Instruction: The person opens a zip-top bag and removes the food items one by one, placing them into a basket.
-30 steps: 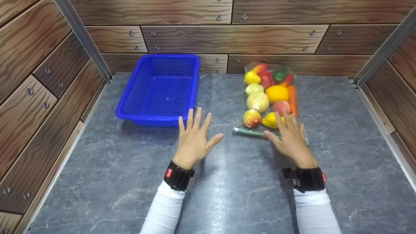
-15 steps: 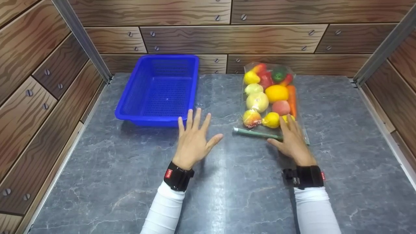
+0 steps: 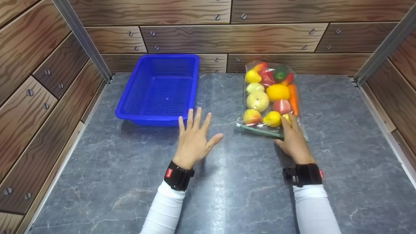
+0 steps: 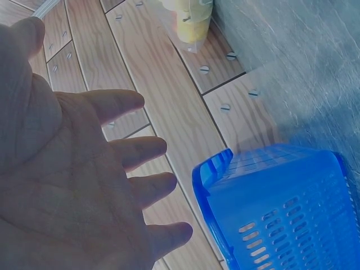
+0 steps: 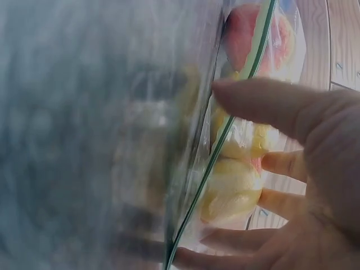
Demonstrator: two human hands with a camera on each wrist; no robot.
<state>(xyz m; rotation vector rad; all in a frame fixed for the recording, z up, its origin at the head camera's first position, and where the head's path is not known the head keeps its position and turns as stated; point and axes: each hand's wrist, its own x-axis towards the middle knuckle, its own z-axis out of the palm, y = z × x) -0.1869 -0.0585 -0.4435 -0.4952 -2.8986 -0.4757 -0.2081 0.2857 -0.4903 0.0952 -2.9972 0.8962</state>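
My left hand (image 3: 194,139) is held flat with fingers spread, holding nothing. Its fingertips overlap the near right corner of a blue perforated plastic basket (image 3: 156,122) in the head view; the left wrist view shows the palm beside the basket (image 4: 275,208). On the right lies a clear zip bag (image 3: 261,129) of several fruits and vegetables. My right hand (image 3: 294,143) grips the bag's near right corner, fingers bent over it. In the right wrist view the thumb lies across the green zip strip (image 5: 216,154), with yellow fruit (image 5: 230,194) behind.
The basket's bottom shows through its open top. A grey marbled table (image 3: 224,182) lies under everything. Wood-patterned walls (image 3: 234,39) enclose the back and both sides, with metal posts (image 3: 86,40) in the corners.
My right hand has shifted slightly away from me, its thumb drawing in toward the fingers. The bag's zip edge has moved a little and now slants. The left hand and basket stay put.
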